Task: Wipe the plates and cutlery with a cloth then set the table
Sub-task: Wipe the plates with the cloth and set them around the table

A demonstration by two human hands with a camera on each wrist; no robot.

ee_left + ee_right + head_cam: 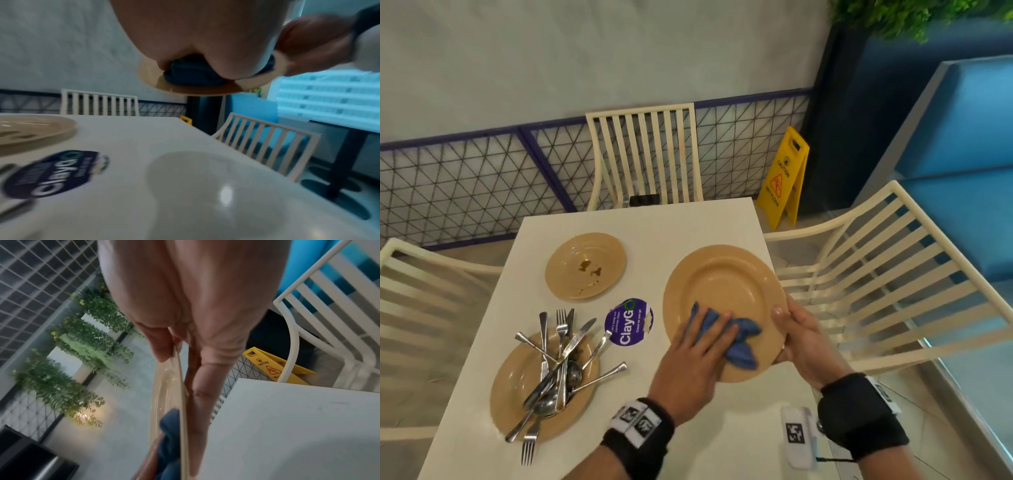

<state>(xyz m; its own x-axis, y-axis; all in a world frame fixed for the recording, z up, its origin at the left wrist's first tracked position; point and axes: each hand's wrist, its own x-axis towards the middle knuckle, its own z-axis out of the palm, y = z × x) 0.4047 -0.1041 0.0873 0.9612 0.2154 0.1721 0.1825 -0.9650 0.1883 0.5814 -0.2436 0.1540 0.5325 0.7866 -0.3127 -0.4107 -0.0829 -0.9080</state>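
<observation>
A tan plate is held tilted above the table's right side. My right hand grips its near right rim, thumb on top and fingers underneath. My left hand lies flat over a bunched blue cloth and presses it against the plate's inner face; its thumb is hidden. The left wrist view shows the cloth under the palm on the plate. In the right wrist view the plate is edge-on. A food-stained plate sits at the far left. Several pieces of cutlery are piled on a third plate.
The white table carries a round purple sticker and a small white tagged device near my right wrist. Cream slatted chairs stand at the far side, right and left. A yellow wet-floor sign stands beyond.
</observation>
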